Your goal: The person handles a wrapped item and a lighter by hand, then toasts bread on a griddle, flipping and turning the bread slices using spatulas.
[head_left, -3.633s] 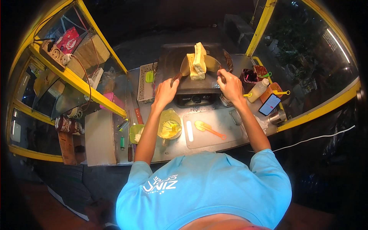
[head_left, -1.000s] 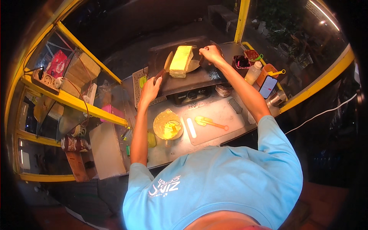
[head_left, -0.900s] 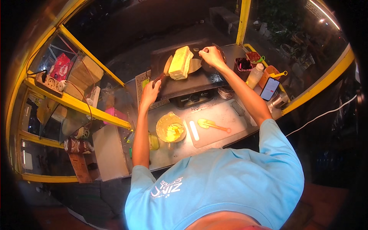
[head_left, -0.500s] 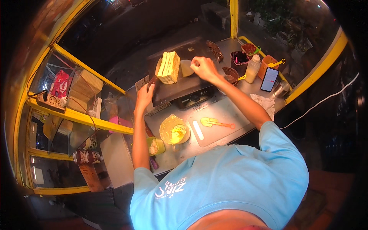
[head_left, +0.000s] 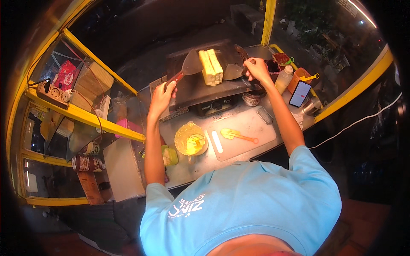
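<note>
On the dark flat griddle (head_left: 188, 94) stands a pale yellow block of stacked bread slices (head_left: 212, 70). Fingers closed, my left hand (head_left: 162, 97) grips the reddish handle of a wide metal spatula (head_left: 191, 63), its blade just left of the bread. On the other side, my right hand (head_left: 258, 69) is closed round a second spatula (head_left: 233, 72), whose blade lies flat by the bread's right side. Whether either blade touches the bread is hard to tell.
Nearer me are a jug with yellow spread (head_left: 188, 136), a cutting board (head_left: 256, 143) with a yellow-orange spatula (head_left: 239, 135), and a green tub (head_left: 171, 156). Toward the right stand a squeeze bottle (head_left: 283, 80), a phone (head_left: 300, 94) and a metal cup (head_left: 312, 106). Yellow posts (head_left: 269, 21) frame the stall.
The bread block has shifted right and turned on the griddle. The left spatula's blade now shows apart from it, and my right hand has moved right, showing its spatula more clearly.
</note>
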Motion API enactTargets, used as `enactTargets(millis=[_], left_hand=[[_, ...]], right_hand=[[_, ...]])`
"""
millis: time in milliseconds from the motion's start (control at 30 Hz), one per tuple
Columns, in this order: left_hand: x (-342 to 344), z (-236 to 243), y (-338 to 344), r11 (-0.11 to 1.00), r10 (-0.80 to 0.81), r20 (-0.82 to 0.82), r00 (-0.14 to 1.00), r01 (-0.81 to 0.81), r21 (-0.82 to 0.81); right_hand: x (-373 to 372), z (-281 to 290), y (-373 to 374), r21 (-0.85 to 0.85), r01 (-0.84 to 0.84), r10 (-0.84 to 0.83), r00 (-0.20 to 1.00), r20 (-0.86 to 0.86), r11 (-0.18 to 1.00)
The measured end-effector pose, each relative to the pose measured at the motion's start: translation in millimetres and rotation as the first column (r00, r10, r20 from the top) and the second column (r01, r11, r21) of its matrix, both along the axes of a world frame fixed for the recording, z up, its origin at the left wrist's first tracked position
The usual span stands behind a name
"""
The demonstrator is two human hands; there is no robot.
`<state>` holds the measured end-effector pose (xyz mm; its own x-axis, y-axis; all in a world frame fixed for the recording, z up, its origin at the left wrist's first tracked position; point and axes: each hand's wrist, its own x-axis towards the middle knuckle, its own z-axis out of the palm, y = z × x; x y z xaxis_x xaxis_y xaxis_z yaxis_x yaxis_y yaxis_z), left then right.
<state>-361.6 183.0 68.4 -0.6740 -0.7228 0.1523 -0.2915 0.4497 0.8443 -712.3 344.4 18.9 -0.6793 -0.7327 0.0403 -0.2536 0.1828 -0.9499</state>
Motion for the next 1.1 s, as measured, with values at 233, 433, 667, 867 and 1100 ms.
enactTargets(millis=[233, 433, 667, 867, 1100], left_hand=[[13, -45, -15, 0.984, 0.17, 0.054, 0.984, -0.173, 0.05], [-18, -55, 8, 0.968, 0.245, 0.128, 0.961, -0.236, -0.08], [-58, -54, 35, 0.947, 0.234, 0.203, 0.951, -0.176, -0.269], [-42, -39, 30, 0.96, 0.24, 0.228, 0.944, -0.196, -0.201], [-41, -29, 42, 0.951, 0.24, 0.262, 0.935, -0.173, -0.255]], right_hand=[[7, -9, 5, -0.127, 0.033, -0.084, 0.905, -0.417, 0.991], [26, 7, 4, 0.028, 0.097, -0.095, 0.993, -0.066, 0.995], [2, -25, -18, -0.122, 0.019, 0.011, 0.971, 0.237, 0.992], [30, -5, -39, -0.159, -0.086, 0.053, 0.978, -0.202, 0.983], [77, 7, -15, -0.114, -0.221, 0.097, 0.758, -0.645, 0.968]])
